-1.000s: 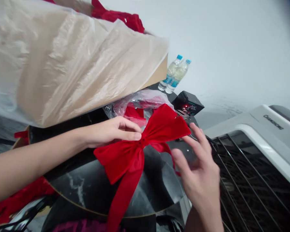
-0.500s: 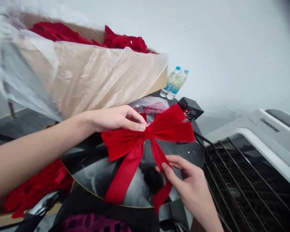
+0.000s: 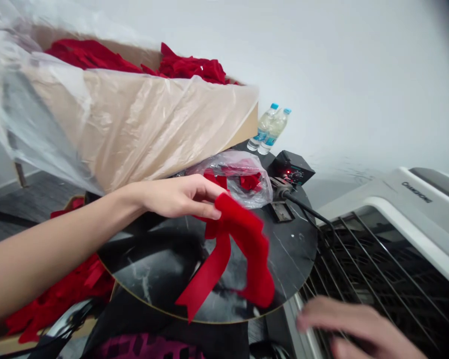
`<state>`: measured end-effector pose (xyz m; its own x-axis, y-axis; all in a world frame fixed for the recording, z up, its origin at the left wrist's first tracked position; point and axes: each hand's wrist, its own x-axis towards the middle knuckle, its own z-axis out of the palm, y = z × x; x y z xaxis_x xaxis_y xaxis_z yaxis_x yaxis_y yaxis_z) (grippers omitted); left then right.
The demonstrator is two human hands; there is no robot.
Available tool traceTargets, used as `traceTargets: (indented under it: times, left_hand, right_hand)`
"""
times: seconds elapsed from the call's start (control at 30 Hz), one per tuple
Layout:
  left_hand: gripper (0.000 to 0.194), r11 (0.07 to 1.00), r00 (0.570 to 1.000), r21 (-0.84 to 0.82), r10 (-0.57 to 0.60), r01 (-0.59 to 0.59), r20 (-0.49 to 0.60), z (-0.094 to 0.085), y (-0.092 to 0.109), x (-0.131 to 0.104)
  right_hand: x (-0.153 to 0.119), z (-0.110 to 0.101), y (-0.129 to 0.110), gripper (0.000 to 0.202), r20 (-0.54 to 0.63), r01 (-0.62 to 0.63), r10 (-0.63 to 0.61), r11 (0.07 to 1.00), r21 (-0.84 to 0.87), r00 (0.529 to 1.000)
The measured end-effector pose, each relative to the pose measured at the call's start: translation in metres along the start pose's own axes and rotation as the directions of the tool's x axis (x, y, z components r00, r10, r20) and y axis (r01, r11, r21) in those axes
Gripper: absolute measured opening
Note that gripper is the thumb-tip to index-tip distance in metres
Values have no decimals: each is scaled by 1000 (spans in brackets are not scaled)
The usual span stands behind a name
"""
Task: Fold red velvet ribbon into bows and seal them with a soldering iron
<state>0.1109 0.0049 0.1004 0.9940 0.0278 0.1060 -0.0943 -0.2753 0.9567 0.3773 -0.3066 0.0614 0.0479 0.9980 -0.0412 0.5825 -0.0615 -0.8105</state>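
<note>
Left hand (image 3: 177, 195) pinches with closed fingers; right hand (image 3: 353, 326) hovers low, blurred.

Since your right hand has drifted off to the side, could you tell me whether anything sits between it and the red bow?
Nothing visible does. The left hand pinches the red velvet bow at its knot over the black marble tabletop. The right hand, blurred, hovers over the wire grille, with only the table's edge between.

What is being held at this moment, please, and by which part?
The left hand pinches the red bow at its knot. The right hand holds nothing.
</note>
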Motion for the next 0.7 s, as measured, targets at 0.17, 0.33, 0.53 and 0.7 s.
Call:
traceTargets:
  times: [0.17,0.33,0.53,0.7]
  left_hand:
    - [29,950,967,209,202,-232,157,10,13,2]
    - [24,866,959,414,259,-282,112,14,16,-3]
    - [24,908,953,317,301,-272,-44,11,-7,-9]
    - [27,998,841,-22,44,-66,-540,22,-11,-21]
  right_hand:
    - [74,21,-14,23,-375,218,-228,974,-70,899]
    - [134,56,-36,79,-18,470,-472,874,124,882]
    - [145,68,-41,57,-148,607,-593,791,78,792]
    - [147,62,-41,49,-306,515,-590,805,-295,747]
